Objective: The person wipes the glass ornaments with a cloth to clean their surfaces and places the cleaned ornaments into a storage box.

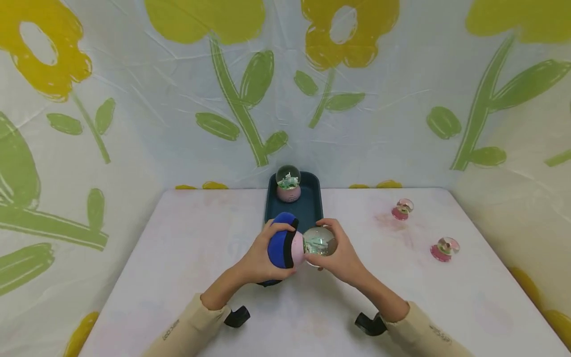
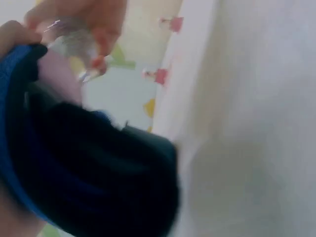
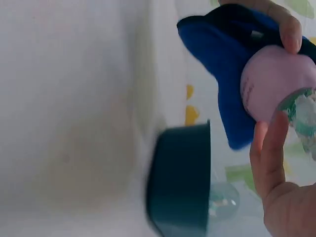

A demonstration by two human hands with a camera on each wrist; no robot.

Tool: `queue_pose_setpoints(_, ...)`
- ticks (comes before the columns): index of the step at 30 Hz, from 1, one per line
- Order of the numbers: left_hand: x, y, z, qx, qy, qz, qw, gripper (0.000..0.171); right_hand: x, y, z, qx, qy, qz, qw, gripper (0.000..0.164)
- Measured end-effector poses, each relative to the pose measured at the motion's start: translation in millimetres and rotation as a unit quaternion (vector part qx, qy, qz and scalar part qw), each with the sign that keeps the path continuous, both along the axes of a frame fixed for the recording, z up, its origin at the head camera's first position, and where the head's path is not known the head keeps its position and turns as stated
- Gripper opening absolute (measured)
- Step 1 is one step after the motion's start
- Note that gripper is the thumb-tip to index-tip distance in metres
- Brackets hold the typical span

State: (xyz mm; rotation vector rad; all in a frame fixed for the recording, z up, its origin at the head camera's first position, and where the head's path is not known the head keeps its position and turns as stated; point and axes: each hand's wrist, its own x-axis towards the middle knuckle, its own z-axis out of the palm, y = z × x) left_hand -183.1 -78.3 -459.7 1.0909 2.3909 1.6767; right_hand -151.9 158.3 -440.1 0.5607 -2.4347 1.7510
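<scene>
A snow globe (image 1: 320, 241) with a pink base (image 3: 271, 79) lies tilted sideways between both hands. Its base end sits within the mouth of a blue fabric pouch (image 1: 278, 248) with black edging. My left hand (image 1: 256, 258) grips the pouch around the base, thumb and fingers on opposite sides. Fingers and thumb of my right hand (image 1: 342, 255) curl round the clear glass ball, which holds a green and white figure. In the left wrist view the pouch (image 2: 98, 163) is dark and blurred and covers much of the left hand.
Behind the hands, a dark teal tray (image 1: 310, 208) carries another pink-based snow globe (image 1: 288, 184). Two small pink ornaments with clear tops, one farther back (image 1: 402, 209) and one nearer (image 1: 444, 249), stand at the right of the white table (image 1: 187, 258). A flowered cloth (image 1: 379, 139) hangs behind.
</scene>
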Motion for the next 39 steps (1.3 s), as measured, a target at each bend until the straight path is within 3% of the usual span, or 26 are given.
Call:
queue_pose_setpoints(3,-6.2,-7,-0.1,-0.029,0.005,-0.005,0.9996,0.084,-2.5,4,6.8,0.036,-0.005,-0.029,0.999,0.081)
queue_pose_setpoints(8,-12.9,-16,-3.0,-0.044,0.001,-0.006,0.9990,0.083,-11.4,14,21.0,0.117,0.094,-0.028,0.988,0.083)
queue_pose_setpoints(15,-12.8,-22,-8.6,-0.041,0.000,0.003,0.9991,0.083,-27.5,18,42.4,0.158,0.186,-0.010,0.970,0.082)
queue_pose_setpoints(19,-11.0,-23,-9.9,-0.040,-0.011,0.006,0.9991,0.084,-36.5,19,50.8,0.153,0.179,-0.027,0.971,0.091)
queue_pose_setpoints(21,-4.9,-24,0.3,-0.041,-0.020,0.007,0.9989,0.081,-41.0,19,53.8,0.152,0.165,-0.042,0.974,0.094)
queue_pose_setpoints(26,-3.0,-29,-2.9,-0.046,-0.031,0.016,0.9983,0.079,-54.8,16,57.1,0.159,0.163,-0.061,0.972,0.088)
queue_pose_setpoints(28,-7.6,-30,-14.8,-0.047,-0.029,0.016,0.9983,0.081,-61.0,15,56.7,0.158,0.173,-0.064,0.970,0.085)
queue_pose_setpoints(34,-5.6,-31,-14.1,-0.042,-0.031,0.005,0.9986,0.081,-81.4,7,57.8,0.140,0.177,-0.075,0.971,0.083)
queue_pose_setpoints(39,-2.8,-33,-15.1,-0.037,-0.036,-0.001,0.9987,0.081,-98.9,-3,57.3,0.134,0.147,-0.081,0.977,0.086)
